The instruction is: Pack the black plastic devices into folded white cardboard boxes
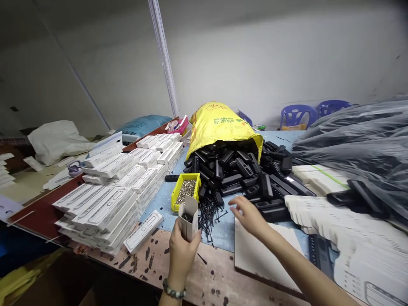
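My left hand (184, 246) is wrapped around a narrow white carton (190, 225), held upright with its top flap raised. Something black shows inside the carton's open top. To the right, my right hand (247, 213) reaches over the table with its fingers apart and nothing visible in them. Just left of its fingertips lies a heap of thin black rods (208, 216), some bent at one end. Behind my left hand stands a yellow bin (174, 203) full of small metallic pieces. Beyond my right hand spreads a pile of black plastic parts (231, 180).
A yellow sack (219, 123) spills the black parts. Stacked white boxes (105, 204) fill the left side, with a single box (143, 231) near the edge. A white board (264, 250) lies below my right forearm. Flat white cartons (347, 229) and grey plastic wrapping (360, 140) are at right.
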The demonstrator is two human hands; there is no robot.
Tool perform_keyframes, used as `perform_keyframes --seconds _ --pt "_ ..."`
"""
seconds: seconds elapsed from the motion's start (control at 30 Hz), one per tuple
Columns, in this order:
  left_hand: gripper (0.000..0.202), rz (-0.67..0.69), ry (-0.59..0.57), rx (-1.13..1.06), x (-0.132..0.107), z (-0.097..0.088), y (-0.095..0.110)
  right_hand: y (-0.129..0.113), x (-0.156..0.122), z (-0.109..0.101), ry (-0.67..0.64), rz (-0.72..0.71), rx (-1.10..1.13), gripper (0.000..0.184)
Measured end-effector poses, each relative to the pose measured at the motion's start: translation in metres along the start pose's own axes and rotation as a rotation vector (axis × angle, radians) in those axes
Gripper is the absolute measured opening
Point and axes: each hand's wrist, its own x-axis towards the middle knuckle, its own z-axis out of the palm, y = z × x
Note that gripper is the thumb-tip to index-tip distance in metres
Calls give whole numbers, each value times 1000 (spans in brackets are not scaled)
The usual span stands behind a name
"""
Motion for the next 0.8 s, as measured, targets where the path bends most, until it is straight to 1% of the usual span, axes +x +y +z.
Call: perform_keyframes --seconds 0.07,0.13,0.2,0.23,0.27,0.33,0.4,0.47,0.57,0.63,0.67,0.73,0.8 --pt "59 -57 -58 152 5 -12 -13 3 13 32 -82 -27 -75 19" --pt "52 -142 -152 293 11 -15 -25 2 22 59 -139 -58 -155 22" --pt "42 -179 -227 345 16 -10 -32 3 28 72 -174 -103 -220 25" --pt "38 -167 -253 343 18 -5 -32 4 30 72 -187 -136 -242 25" --pt "37 -140 -271 331 20 1 -32 6 31 69 -195 -170 -259 24" --pt "45 -69 -294 303 22 11 -27 14 33 55 -197 -222 -285 19" --pt "54 27 -273 254 23 18 -21 22 31 40 -191 -253 -301 17" --pt "58 87 -228 198 23 21 -18 28 29 31 -199 -282 -304 15" --pt "53 98 -174 142 23 18 -20 28 27 37 -231 -317 -300 13" --pt "56 110 -142 155 22 13 -23 26 28 42 -233 -314 -289 15" --pt "57 120 -139 169 22 10 -24 24 28 41 -223 -308 -277 15" --pt "62 117 -169 213 20 3 -24 22 27 28 -186 -284 -241 12" --pt "67 99 -227 260 17 -3 -21 17 24 2 -131 -249 -186 13"
